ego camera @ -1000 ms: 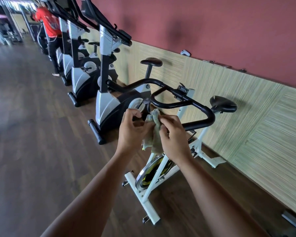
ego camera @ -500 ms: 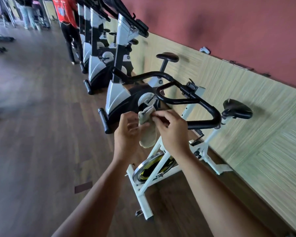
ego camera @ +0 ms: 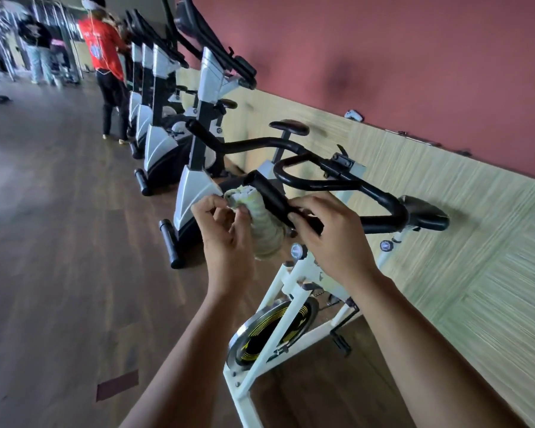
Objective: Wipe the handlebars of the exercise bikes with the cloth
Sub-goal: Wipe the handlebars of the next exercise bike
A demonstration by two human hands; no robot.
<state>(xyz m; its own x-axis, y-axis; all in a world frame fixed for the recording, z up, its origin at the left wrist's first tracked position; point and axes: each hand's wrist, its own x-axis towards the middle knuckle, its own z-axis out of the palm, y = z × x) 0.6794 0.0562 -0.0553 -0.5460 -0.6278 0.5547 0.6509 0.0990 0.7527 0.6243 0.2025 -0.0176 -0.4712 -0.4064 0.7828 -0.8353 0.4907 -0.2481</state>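
A wooden floor (ego camera: 59,242) runs along a pale panelled wall (ego camera: 445,242), where a row of upright bikes (ego camera: 164,143) stands beyond a white exercise bike (ego camera: 294,291) close to the camera. Its black handlebars (ego camera: 380,196) reach toward the viewer at chest height. The right hand (ego camera: 331,239) has its fingers curled round the near grip, while the left hand (ego camera: 226,233) pinches the top of the pale rolled cloth (ego camera: 264,230), which hangs between the two hands against that grip.
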